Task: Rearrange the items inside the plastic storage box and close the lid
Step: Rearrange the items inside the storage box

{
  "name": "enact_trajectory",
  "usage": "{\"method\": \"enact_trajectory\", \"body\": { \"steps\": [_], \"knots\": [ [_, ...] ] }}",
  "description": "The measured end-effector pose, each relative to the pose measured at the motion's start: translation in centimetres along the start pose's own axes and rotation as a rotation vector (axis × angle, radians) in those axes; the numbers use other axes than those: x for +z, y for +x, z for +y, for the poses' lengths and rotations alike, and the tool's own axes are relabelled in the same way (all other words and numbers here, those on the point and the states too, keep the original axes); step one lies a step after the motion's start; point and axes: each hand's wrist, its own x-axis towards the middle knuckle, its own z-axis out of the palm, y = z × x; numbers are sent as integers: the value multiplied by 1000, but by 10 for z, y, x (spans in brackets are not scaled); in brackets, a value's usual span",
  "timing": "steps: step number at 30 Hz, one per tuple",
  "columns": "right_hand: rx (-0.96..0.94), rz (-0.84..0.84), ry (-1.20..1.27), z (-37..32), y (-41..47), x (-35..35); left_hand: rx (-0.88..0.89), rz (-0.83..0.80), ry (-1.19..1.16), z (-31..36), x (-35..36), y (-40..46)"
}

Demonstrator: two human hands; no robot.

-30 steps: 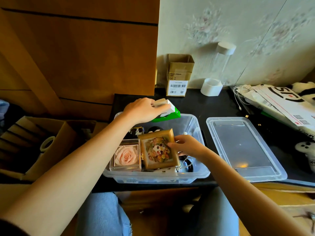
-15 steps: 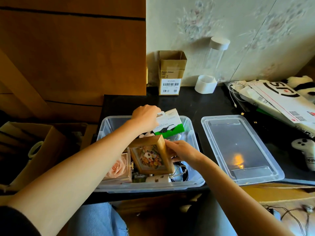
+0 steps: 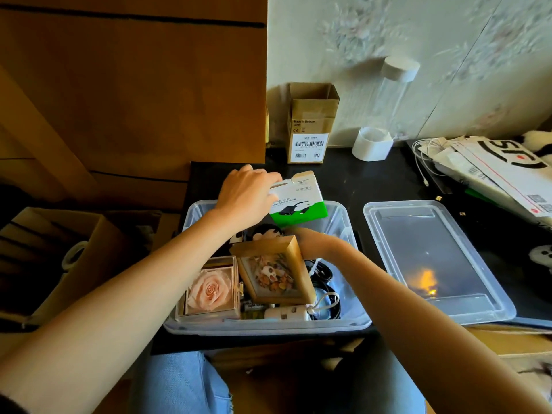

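**Box open, both hands among its contents**

One clear plastic storage box (image 3: 343, 216) sits on the dark table (image 3: 352, 177) with its long axis running away from the person, open at the top. Its one lid (image 3: 433, 258) lies flat on the table just to the right, long axis the same way, apart from the box.

The left hand (image 3: 245, 195) reaches out over the far end of the box, arm stretched forward, fingers curled round the end of one white-and-green carton (image 3: 298, 201). The carton is held above the far rim, tilted, its long axis lying across the box.

The right hand (image 3: 310, 243) reaches down into the middle of the box behind one gold picture frame (image 3: 274, 273), which stands propped on its lower edge, leaning back, its face towards the person. The fingers are hidden behind the frame, so I cannot tell whether they hold it or anything else.

Just left of the frame lies one clear case with a pink rose (image 3: 209, 291); black cables (image 3: 325, 282) and a white plug (image 3: 286, 313) lie at the near right
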Motion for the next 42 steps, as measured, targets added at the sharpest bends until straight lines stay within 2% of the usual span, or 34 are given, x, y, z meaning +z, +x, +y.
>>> {"method": "enact_trajectory", "body": {
  "steps": [1, 4, 8, 14, 17, 20, 24, 33, 39, 42],
  "knots": [
    [23, -4, 26, -2, 6, 3, 2, 9, -5, -1, 0, -1],
    [55, 40, 368, -16, 16, 9, -16, 11, -7, -4, -1, -4],
    [129, 70, 276, -22, 28, 13, -43, 7, -56, -6, -3, -8],
    [184, -42, 362, -18, 28, 12, -48, -2, -117, -6, -4, -11],
    [137, -1, 485, -15, 28, 14, -45, 12, -119, -7, -4, -12],
    [178, -1, 678, -10, 28, 20, -40, 19, -120, -8, -4, -12],
    [172, 66, 610, -6, 33, 22, -39, -6, -133, -7, -4, -13],
    [89, 1, 699, -11, 30, 14, 8, -18, -159, 1, -1, -6],
    [57, 7, 659, -7, 22, 10, 33, -43, -151, 6, -1, 3],
    [4, 5, 745, -6, 16, 10, 40, -45, -139, 7, -2, 5]
  ]
}}
